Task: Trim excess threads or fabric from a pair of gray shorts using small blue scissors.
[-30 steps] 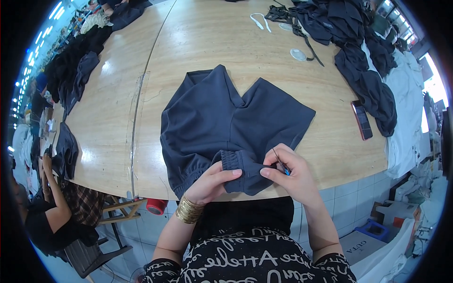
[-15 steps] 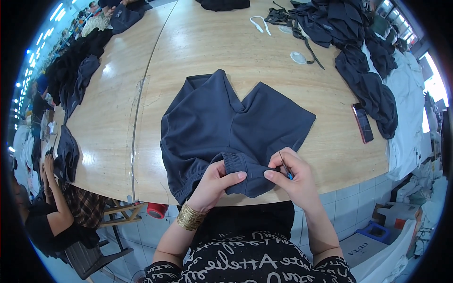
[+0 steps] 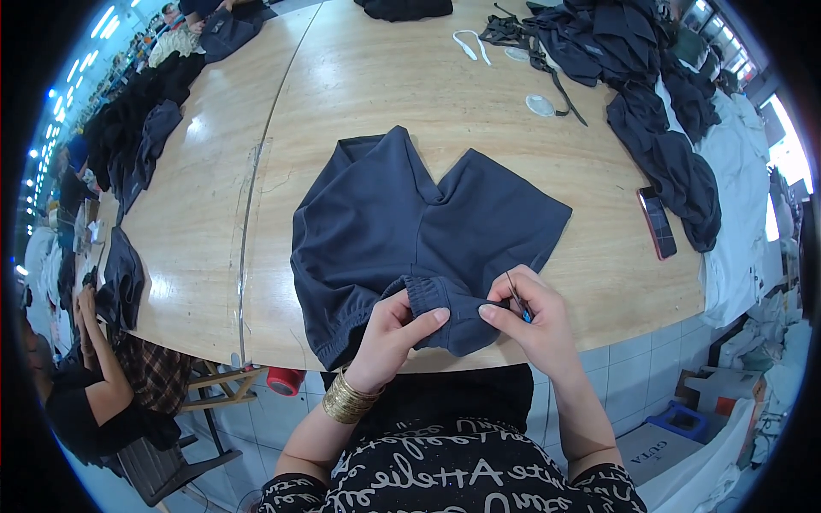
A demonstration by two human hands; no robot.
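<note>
Dark blue-grey shorts [image 3: 363, 214] lie on the wooden table, legs pointing away from me, with the gathered elastic waistband [image 3: 422, 296] at the near edge. My left hand [image 3: 395, 335] is closed on that waistband, thumb on top and fingers tucked beneath the cloth. A short way to the right, my right hand [image 3: 534, 321] pinches the same band between thumb and forefinger. Tucked in the right hand's fingers is a small tool like thread snips [image 3: 518, 301], with thin dark blades and a blue part; the palm hides most of it.
A phone [image 3: 657, 223] lies on the right side of the table [image 3: 205, 205], beside heaped dark garments [image 3: 658, 145] and white cloth [image 3: 737, 188]. A white cord [image 3: 472, 46] and a pale disc [image 3: 540, 104] sit farther back. At the left, a co-worker [image 3: 94, 376] handles dark cloth.
My left hand has shifted very slightly right, and the folded waistband cloth between my hands has moved a little. Both grips stay the same.
</note>
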